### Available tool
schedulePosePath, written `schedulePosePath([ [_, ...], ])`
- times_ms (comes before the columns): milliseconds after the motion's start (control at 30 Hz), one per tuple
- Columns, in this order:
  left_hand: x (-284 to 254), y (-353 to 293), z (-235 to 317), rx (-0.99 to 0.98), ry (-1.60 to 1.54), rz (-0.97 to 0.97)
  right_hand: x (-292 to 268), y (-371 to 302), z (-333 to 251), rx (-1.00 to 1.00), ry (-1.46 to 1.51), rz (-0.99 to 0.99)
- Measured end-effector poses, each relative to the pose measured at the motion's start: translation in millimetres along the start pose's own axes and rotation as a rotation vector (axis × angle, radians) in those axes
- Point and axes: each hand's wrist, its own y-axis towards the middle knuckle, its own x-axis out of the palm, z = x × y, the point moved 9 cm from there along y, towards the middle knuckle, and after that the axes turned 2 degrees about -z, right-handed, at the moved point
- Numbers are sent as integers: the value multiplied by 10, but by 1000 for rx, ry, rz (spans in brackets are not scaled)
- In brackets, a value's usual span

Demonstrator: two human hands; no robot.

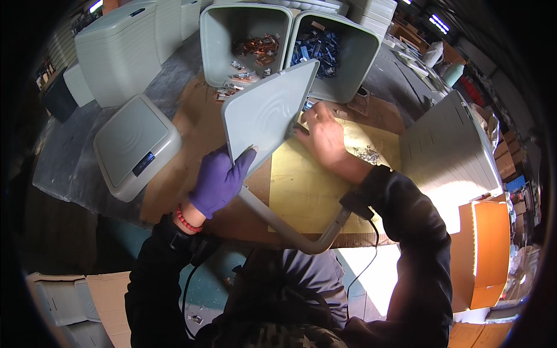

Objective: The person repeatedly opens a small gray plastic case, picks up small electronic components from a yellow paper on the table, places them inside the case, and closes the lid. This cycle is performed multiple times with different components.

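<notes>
At the centre of the frame, a tilted grey bin lid [267, 110] has its lower corner pinched by the gloved left hand [217, 181] and might swing if that grip slips, while the right hand [326, 139] curls near its right edge, holding what I cannot tell.

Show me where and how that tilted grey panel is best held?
Probably by its thin near edge, coming from the lower left, as the gloved left hand does: the grey panel stands tilted up with that edge toward the person, so the thumb can press its broad face and fingers go behind.
</notes>
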Motion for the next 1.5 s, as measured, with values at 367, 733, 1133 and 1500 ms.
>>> schedulePosePath([
  [367, -347, 102, 100, 208, 350, 244, 147, 593, 1192, 201, 42, -291],
  [733, -354, 99, -67, 180, 331, 274, -317, 428, 641, -50, 115, -287],
  [1133, -714, -197, 301, 110, 89, 591, -806, -1005, -479, 173, 945, -660],
  [1500, -256, -438, 898, 129, -58, 286, -727, -1078, -488, 137, 800, -424],
])
